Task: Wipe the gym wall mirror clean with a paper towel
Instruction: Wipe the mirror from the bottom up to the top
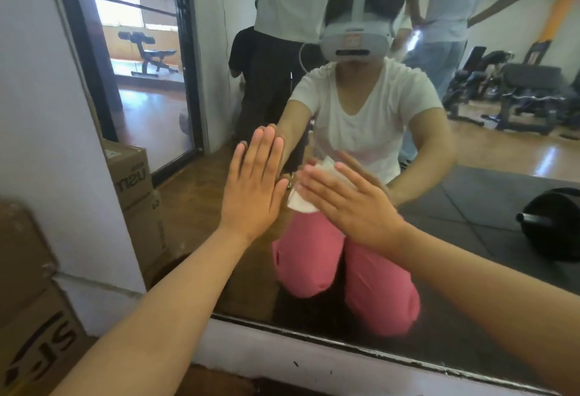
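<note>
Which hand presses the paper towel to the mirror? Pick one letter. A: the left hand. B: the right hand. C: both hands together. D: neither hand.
B: the right hand presses the white paper towel flat against the mirror, while the left hand lies bare and flat on the glass.

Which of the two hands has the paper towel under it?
The right hand: it presses the white paper towel against the mirror. The left hand lies bare on the mirror.
</note>
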